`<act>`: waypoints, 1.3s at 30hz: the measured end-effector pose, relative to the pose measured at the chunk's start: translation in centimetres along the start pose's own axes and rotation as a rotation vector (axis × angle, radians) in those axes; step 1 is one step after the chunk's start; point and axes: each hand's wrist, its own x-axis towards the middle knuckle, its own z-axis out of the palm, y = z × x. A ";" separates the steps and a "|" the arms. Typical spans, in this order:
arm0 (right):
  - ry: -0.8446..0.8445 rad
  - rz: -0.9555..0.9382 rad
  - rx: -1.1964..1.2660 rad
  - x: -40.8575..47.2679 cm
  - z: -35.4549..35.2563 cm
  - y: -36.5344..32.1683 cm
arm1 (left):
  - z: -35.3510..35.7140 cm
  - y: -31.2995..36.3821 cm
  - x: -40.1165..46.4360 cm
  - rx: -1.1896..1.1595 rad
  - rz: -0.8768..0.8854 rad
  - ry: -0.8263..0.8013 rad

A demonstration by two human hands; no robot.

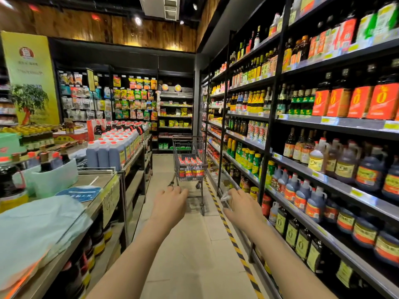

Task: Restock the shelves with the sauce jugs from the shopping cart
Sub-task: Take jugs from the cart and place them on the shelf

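A wire shopping cart stands ahead in the aisle, close to the right-hand shelves, loaded with several sauce jugs with white caps and red labels. Both my arms reach forward toward it. My left hand hangs in the air short of the cart with loosely curled fingers, holding nothing. My right hand pinches a small crumpled clear plastic scrap. Dark sauce jugs with red labels fill a lower shelf on the right.
Tall black shelving packed with bottles lines the right side. A display table with blue-grey jugs, a bin and plastic sheeting runs along the left. A yellow-black striped tape marks the floor. More shelves close the aisle's far end.
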 end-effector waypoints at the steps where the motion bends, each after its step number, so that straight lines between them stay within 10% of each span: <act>1: -0.004 0.005 0.001 1.4 0.7 0.2 | 0.9 -0.2 1.3 -0.002 0.002 -0.017; 39: -0.108 0.028 0.073 72.4 35.0 12.7 | 46.6 -11.3 64.9 -0.022 -0.061 -0.116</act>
